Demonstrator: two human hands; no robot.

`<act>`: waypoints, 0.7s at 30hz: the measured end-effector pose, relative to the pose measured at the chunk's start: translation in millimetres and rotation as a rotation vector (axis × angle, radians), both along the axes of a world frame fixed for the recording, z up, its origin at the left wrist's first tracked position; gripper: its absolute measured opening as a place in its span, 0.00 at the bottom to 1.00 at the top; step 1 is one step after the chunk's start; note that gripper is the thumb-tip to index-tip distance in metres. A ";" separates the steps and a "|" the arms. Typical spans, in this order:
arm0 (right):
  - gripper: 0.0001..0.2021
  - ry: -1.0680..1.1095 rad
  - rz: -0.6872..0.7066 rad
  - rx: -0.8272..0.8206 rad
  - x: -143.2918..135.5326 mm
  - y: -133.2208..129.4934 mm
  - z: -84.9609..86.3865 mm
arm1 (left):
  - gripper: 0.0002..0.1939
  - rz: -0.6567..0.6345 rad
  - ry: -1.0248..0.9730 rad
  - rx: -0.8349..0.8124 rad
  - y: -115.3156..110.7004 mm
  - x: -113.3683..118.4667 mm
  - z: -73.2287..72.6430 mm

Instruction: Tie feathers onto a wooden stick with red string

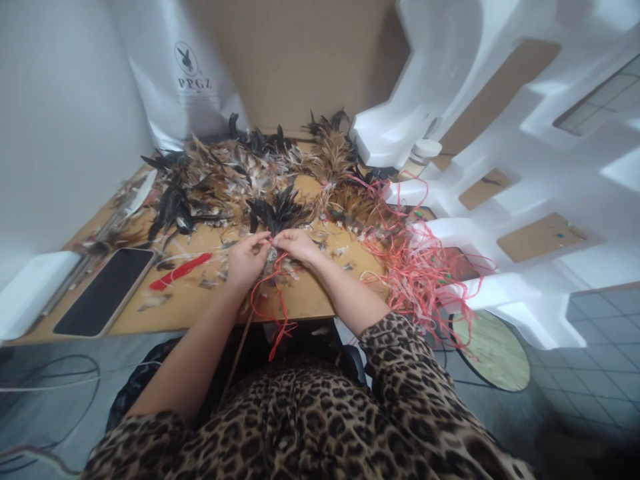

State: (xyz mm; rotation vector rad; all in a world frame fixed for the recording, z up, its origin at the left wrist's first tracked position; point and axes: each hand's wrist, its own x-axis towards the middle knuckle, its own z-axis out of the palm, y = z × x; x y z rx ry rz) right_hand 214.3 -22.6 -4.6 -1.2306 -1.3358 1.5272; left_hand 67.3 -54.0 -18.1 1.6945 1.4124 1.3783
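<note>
My left hand [249,261] and my right hand [296,245] meet over the front of the table, fingertips pinched close together. Between them runs a red cord [281,273], whose loose loops hang below over the table edge. Just beyond my fingertips fans out a bunch of black feathers [278,212], its quill ends pointing toward me at the cord. Both hands look closed on the cord; the exact wrap around the quills is too small to make out. A short red bundle of thread [180,271] lies left of my left hand.
Brown and black feathers [225,167] are heaped at the back of the table [200,307]. A phone [105,292] and a white box [37,293] lie at left. Tangled red cord [420,273] hangs over white foam pieces [500,287] at right, near a lidded jar [423,157].
</note>
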 end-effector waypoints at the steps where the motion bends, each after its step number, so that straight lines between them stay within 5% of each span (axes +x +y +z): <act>1: 0.06 0.010 0.013 -0.003 0.8 -0.1 1.0 | 0.13 0.007 0.050 0.034 0.0 -0.4 0.3; 6: 0.06 0.042 0.053 -0.027 3.0 -1.0 6.3 | 0.08 0.002 0.127 0.067 4.7 -3.2 -4.7; 10: 0.06 0.049 0.032 -0.014 2.6 -0.2 5.6 | 0.10 -0.051 -0.144 -0.216 10.4 -7.9 -9.7; 15: 0.04 0.098 0.037 0.017 1.7 -0.2 3.9 | 0.15 -0.336 -0.504 -0.535 10.0 -16.2 -1.6; 21: 0.05 0.116 0.044 -0.042 3.8 -1.1 8.8 | 0.14 -0.309 -0.448 -0.474 5.7 -15.0 2.2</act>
